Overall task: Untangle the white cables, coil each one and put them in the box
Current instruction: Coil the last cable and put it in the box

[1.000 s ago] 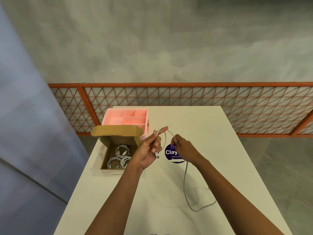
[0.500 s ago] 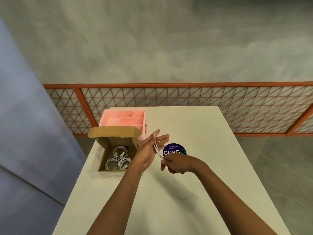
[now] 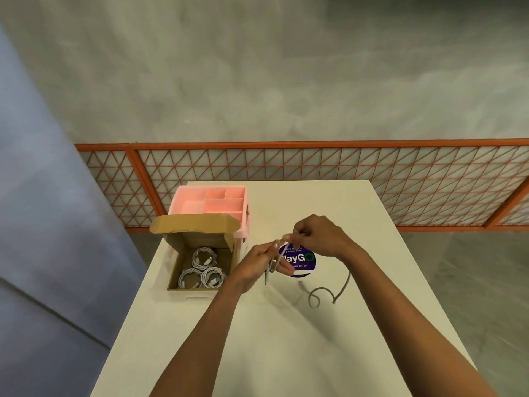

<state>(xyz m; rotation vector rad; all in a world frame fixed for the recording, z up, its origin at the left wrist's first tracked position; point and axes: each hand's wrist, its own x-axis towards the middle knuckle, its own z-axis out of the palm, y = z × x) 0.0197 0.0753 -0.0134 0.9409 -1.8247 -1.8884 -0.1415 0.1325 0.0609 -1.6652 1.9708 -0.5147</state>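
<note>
White cable [image 3: 345,287] is mid-coil, up off the table [image 3: 286,353] between both hands, just above the purple sticker [image 3: 307,260]. The left hand [image 3: 254,266] holds the started loops, thumb and fingers clamped on them so the turns don't spring apart, and one plug end dangles below that hand. The right hand [image 3: 317,236] pinches the strand at its fingertips just beyond the left fingers; it looks to be feeding the next turn over. The rest of the cable drops under the right forearm and lies in a loose squiggle on the table, so the slack is free to be drawn in. Judged: this cable is untangled and only partly wound, with a fair length left. The cardboard box [image 3: 171,272] sits just left of the left hand with its lid flap open, so it's a short drop once coiled. Three coiled cables [image 3: 204,272] are already inside, packed side by side. A pink divider tray [image 3: 183,197] sits behind the box, compartments bare. An orange mesh railing [image 3: 286,146] runs beyond the table's far end.
</note>
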